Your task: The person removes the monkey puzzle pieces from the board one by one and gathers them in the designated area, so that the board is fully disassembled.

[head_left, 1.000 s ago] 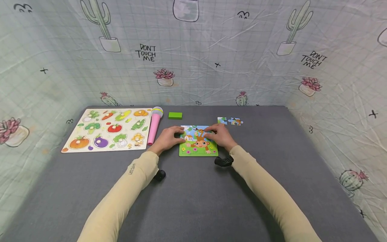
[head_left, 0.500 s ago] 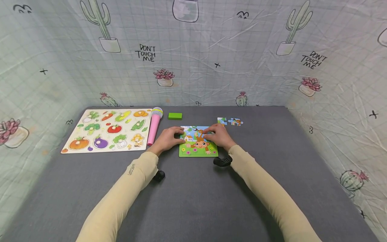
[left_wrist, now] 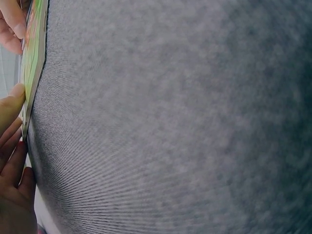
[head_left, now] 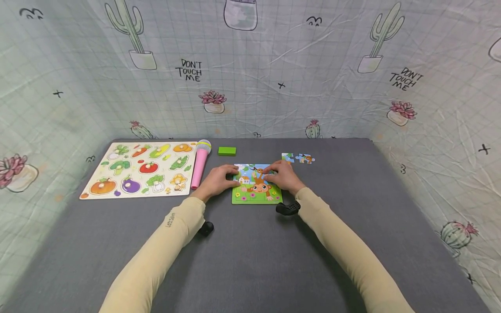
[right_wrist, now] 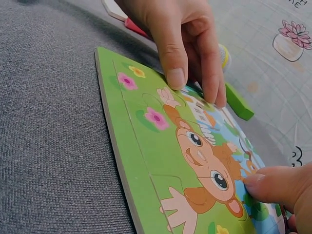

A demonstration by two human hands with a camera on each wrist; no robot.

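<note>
In the head view, a jigsaw puzzle (head_left: 252,200) with a picture of a monkey lies flat on the table, green at its near edge. My left hand (head_left: 217,180) rests at its left side, thumb and fingertips spread on the border; the right wrist view shows that left hand (right_wrist: 178,39) with fingers extended down to the board. My right hand (head_left: 287,176) reaches over the upper right part, thumb and index finger close together on a puzzle piece there, mostly hidden under them. The right thumb (right_wrist: 258,183) touches the surface beside the monkey's head.
Two loose puzzle pieces, one at the corner (head_left: 287,156) and one farther right (head_left: 305,158), lie beyond my right hand. Left of the puzzle are a pink toy microphone (head_left: 200,165), a green block (head_left: 227,151) and a vegetable board (head_left: 137,169). A patterned cloth backs the table.
</note>
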